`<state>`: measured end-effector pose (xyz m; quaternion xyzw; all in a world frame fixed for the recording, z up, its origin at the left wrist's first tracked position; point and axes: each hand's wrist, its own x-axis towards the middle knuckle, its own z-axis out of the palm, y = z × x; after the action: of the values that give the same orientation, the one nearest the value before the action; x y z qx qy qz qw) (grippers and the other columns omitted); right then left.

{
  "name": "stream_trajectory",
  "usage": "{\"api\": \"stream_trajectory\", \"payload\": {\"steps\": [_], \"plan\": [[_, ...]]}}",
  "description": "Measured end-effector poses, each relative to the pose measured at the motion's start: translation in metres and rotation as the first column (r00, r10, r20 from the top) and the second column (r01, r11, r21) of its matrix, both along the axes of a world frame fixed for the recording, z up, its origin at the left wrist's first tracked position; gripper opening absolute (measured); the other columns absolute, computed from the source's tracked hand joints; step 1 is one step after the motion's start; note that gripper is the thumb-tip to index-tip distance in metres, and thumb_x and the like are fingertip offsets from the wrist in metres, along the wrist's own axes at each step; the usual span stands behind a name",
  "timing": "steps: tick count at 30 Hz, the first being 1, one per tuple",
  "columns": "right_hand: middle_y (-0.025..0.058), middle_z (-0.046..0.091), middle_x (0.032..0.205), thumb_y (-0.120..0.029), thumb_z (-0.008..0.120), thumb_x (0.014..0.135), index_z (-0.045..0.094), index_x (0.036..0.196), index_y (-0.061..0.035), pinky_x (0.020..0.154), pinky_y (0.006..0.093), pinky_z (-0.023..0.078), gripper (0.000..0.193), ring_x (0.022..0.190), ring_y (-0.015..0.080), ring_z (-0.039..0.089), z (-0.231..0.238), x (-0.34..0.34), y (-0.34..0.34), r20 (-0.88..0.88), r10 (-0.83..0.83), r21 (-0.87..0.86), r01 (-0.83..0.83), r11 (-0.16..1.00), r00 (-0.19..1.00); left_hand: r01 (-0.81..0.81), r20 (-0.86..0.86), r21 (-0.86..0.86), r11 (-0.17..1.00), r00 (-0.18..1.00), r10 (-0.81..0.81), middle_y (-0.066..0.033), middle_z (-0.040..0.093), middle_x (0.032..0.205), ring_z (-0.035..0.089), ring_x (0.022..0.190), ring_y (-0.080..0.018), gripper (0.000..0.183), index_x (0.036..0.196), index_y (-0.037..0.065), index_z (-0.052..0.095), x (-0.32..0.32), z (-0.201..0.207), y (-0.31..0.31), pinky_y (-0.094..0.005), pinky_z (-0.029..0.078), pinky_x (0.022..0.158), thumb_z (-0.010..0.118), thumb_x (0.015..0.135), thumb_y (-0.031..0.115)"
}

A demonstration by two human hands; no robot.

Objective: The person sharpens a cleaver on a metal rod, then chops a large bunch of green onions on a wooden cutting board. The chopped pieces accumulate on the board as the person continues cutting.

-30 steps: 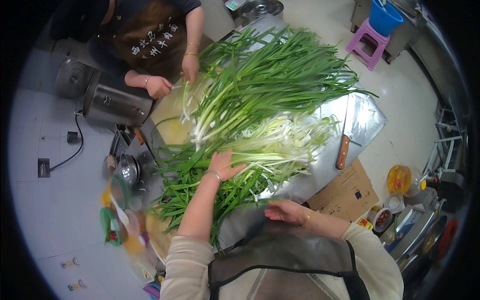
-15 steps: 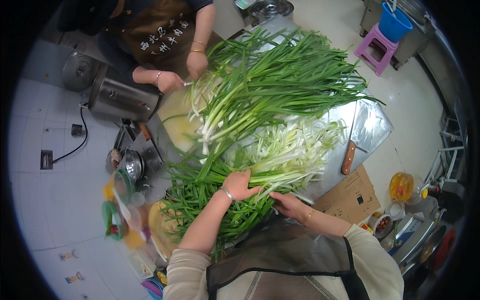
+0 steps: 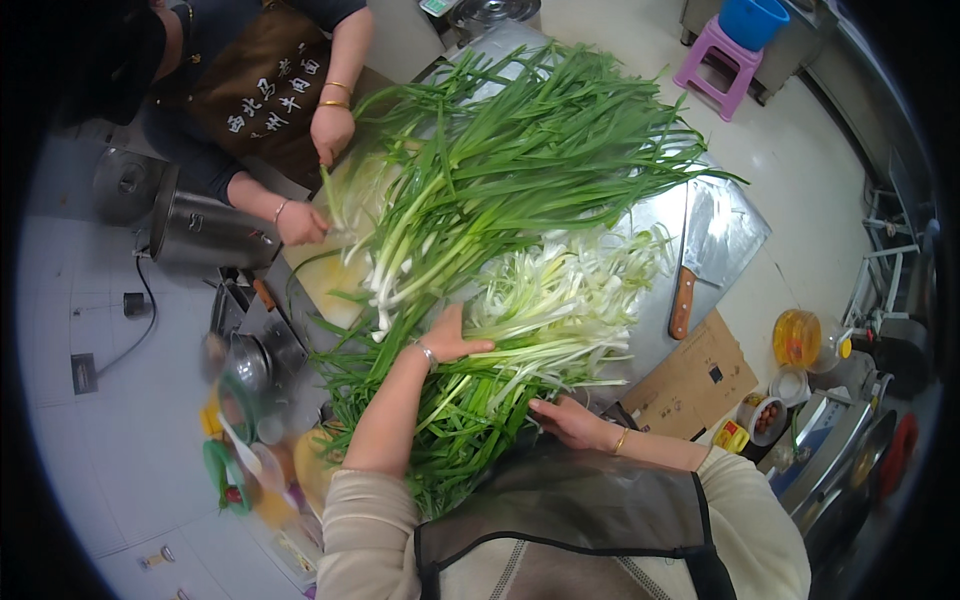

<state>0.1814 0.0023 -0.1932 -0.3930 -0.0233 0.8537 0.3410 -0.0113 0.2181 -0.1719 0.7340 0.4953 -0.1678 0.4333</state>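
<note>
A heap of green garlic, with long green leaves (image 3: 570, 130) and white stalks, covers much of the metal table (image 3: 650, 250). Nearer me lies a loose pile of pale stalks (image 3: 570, 285), next to cut-looking green leaves (image 3: 450, 440). My left hand (image 3: 452, 337) rests on the near bundle, thumb raised apart from the outstretched fingers. At the pile's near edge, my right hand (image 3: 572, 420) touches the leaves with its fingers extended; some fingertips are hidden. Across the table, a co-worker's hands (image 3: 332, 130) hold a green garlic stalk over a pale cutting board (image 3: 335, 300).
A cleaver (image 3: 684, 300) with a wooden handle lies at the table's right. Beyond that edge are flattened cardboard (image 3: 690, 375) and an oil jug (image 3: 797, 338). A steel pot (image 3: 215, 225) stands left; a pink stool (image 3: 720, 65) bears a blue bucket (image 3: 752, 20).
My left hand has moved up and left, its thumb now raised. My right hand has drawn slightly down, away from the left. The co-worker's hands have moved apart. The whole view has shifted.
</note>
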Motion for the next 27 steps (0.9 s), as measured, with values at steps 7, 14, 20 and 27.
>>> {"api": "stream_trajectory", "payload": {"steps": [7,14,20,27], "plan": [[0.0093,0.050,0.133,-0.024,0.062,0.090,0.043,0.132,0.0030,0.101,0.0326,0.037,0.053,0.118,0.0178,0.047,-0.013,-0.021,0.004,-0.206,-0.004,0.064,0.017,0.998,0.979,0.073,0.182,-0.370,0.926,0.983,-0.004,-0.0227,0.048,0.130,0.048,0.120,-0.0258,0.091,0.136,-0.007,0.028,-0.011,0.003,-0.017,-0.0329,0.035,0.104,0.076,0.074,0.039],[0.0098,0.050,0.132,-0.026,0.064,0.088,0.044,0.132,0.0010,0.100,0.0338,0.039,0.055,0.114,0.0186,0.050,-0.023,-0.051,0.018,-0.240,-0.174,0.104,0.203,0.974,0.955,0.036,0.258,-0.547,0.836,0.958,0.127,-0.0087,0.060,0.116,0.054,0.102,-0.0146,0.054,0.127,0.000,0.049,-0.004,-0.024,-0.023,-0.0299,0.044,0.091,0.069,0.082,0.023],[0.0087,0.053,0.128,-0.027,0.067,0.086,0.046,0.130,-0.0037,0.099,0.0370,0.041,0.054,0.114,0.0201,0.051,-0.014,-0.055,0.025,-0.276,-0.269,-0.014,0.276,0.961,0.923,-0.044,0.155,-0.582,0.812,0.974,0.165,-0.0060,0.065,0.100,0.058,0.087,-0.0116,0.044,0.115,-0.001,0.060,-0.007,-0.030,-0.019,-0.0261,0.048,0.080,0.067,0.085,0.029],[0.0066,0.056,0.123,-0.025,0.066,0.085,0.049,0.126,-0.0082,0.097,0.0396,0.044,0.047,0.112,0.0220,0.053,0.061,-0.040,0.052,-0.396,-0.300,-0.137,0.267,0.954,0.868,0.089,0.253,-0.580,0.809,0.965,0.075,-0.0088,0.059,0.120,0.053,0.108,-0.0164,0.064,0.129,0.003,0.051,0.019,0.055,0.012,-0.0300,0.041,0.096,0.067,0.082,0.044]]}}
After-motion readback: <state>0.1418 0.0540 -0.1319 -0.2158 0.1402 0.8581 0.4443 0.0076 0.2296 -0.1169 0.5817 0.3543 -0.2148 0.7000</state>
